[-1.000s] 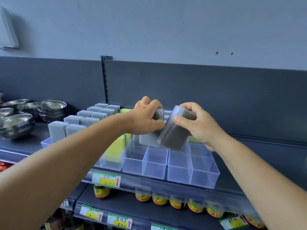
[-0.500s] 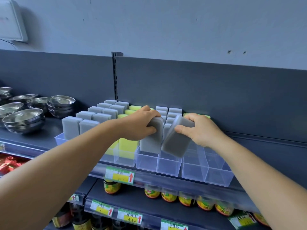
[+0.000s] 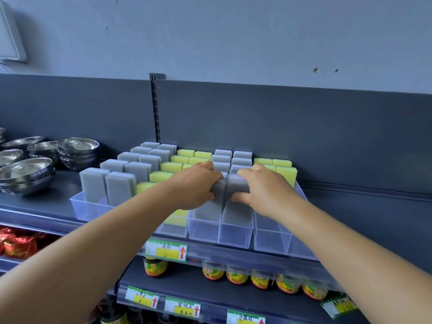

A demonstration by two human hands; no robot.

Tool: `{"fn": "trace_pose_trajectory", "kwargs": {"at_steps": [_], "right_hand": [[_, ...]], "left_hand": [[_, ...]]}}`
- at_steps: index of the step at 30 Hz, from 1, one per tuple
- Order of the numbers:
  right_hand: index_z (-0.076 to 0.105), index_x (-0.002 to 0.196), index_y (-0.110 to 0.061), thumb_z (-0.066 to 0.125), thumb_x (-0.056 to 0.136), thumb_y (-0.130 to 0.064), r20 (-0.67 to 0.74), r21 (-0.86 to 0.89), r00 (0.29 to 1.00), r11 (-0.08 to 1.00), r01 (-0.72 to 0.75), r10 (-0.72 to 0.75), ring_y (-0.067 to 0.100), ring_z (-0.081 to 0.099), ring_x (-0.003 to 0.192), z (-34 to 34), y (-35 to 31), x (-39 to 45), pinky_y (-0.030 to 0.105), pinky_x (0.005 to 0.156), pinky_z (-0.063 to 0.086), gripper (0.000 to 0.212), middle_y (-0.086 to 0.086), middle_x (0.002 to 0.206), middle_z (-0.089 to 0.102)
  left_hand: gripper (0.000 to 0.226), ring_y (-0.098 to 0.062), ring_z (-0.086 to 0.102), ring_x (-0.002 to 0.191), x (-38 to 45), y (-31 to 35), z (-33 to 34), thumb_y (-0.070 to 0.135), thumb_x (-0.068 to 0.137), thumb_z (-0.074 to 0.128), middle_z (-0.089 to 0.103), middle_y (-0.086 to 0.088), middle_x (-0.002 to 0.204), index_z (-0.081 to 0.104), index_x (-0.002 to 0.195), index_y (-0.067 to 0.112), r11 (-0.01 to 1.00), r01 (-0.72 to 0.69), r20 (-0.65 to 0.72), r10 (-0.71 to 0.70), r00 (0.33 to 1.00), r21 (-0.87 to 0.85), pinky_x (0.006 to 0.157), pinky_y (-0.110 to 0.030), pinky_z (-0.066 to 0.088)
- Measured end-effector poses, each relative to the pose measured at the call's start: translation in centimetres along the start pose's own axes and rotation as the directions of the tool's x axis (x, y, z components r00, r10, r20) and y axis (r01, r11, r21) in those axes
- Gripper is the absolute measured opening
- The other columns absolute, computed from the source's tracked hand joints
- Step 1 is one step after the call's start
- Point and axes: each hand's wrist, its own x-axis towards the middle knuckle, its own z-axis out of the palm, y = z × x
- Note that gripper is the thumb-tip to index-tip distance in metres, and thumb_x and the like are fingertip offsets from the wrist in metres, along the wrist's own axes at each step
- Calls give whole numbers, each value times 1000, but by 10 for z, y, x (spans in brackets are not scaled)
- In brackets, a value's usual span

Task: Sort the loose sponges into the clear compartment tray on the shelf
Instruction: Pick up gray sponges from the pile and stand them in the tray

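Note:
The clear compartment tray [image 3: 236,237] stands on the dark shelf, holding rows of upright grey sponges [image 3: 120,188] and yellow sponges [image 3: 286,173]. My left hand [image 3: 196,185] grips the top of a grey sponge [image 3: 207,210] standing in a front compartment. Beside it, my right hand [image 3: 261,188] grips the top of a second grey sponge [image 3: 238,212] in the neighbouring compartment. Both sponges stand upright, side by side, their lower parts inside the tray walls.
Stacked steel bowls [image 3: 77,152] sit on the shelf to the left. The front-right compartments [image 3: 272,239] of the tray hold nothing. Jars [image 3: 212,273] and price tags [image 3: 167,250] line the shelf below. A dark back panel [image 3: 304,136] rises behind the tray.
Both hands have lowered their grey sponges into adjacent front compartments. The right one was tilted above the tray and now stands upright. The view has shifted closer.

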Motion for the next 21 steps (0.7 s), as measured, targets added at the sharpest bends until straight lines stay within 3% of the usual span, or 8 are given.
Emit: {"fn": "trace_pose_trajectory", "kwargs": {"at_steps": [5, 10, 12, 14, 17, 21], "right_hand": [[52, 105, -13, 58, 89, -41, 86, -86, 996, 996, 24, -16, 32, 52, 102, 3, -12, 0, 33, 71, 36, 33, 10, 110, 49], [48, 93, -14, 53, 92, -33, 183, -131, 983, 991, 24, 1, 32, 55, 99, 0, -12, -3, 35, 70, 39, 20, 7, 99, 47], [45, 91, -15, 49, 93, -31, 200, -122, 980, 992, 38, -13, 30, 51, 105, -1, -10, -3, 34, 73, 37, 16, 7, 99, 46], [47, 100, -16, 48, 94, -31, 172, -60, 985, 998, 31, -20, 28, 47, 113, 0, -6, -4, 32, 77, 36, 16, 6, 106, 47], [48, 126, -20, 57, 91, -29, 35, 68, 999, 998, -9, 7, 27, 51, 115, 4, -2, -5, 32, 83, 42, 37, 2, 127, 52], [55, 121, -17, 61, 89, -27, -10, 34, 999, 999, -36, 36, 29, 55, 108, 11, -3, -4, 34, 83, 45, 34, 5, 123, 56]], "left_hand": [[30, -24, 42, 110, -2, -3, 9, 25, 87, 57, 46, -4, 111, 55, 115, 16, 997, 11, 43, -15, 999, 79, 88, -45, 47], [31, -25, 44, 110, -3, -3, 10, 27, 86, 60, 44, -2, 105, 55, 115, 15, 999, 15, 41, -17, 999, 40, 88, -43, 46], [45, -24, 43, 115, -5, -5, 8, 28, 85, 63, 46, -2, 114, 50, 127, 18, 1000, 22, 33, -22, 999, 5, 90, -39, 45], [56, -22, 41, 122, -7, -6, 7, 28, 86, 64, 46, -1, 128, 43, 137, 22, 1000, 25, 4, -25, 1000, -17, 94, -36, 44], [45, -21, 44, 119, -7, -8, 5, 27, 87, 63, 48, 0, 126, 52, 131, 22, 1000, 17, -54, -18, 998, -13, 93, -38, 45], [38, -23, 49, 112, -6, -5, 7, 22, 85, 63, 52, -1, 119, 59, 123, 19, 999, 30, -76, -31, 997, -11, 87, -35, 46]]}}
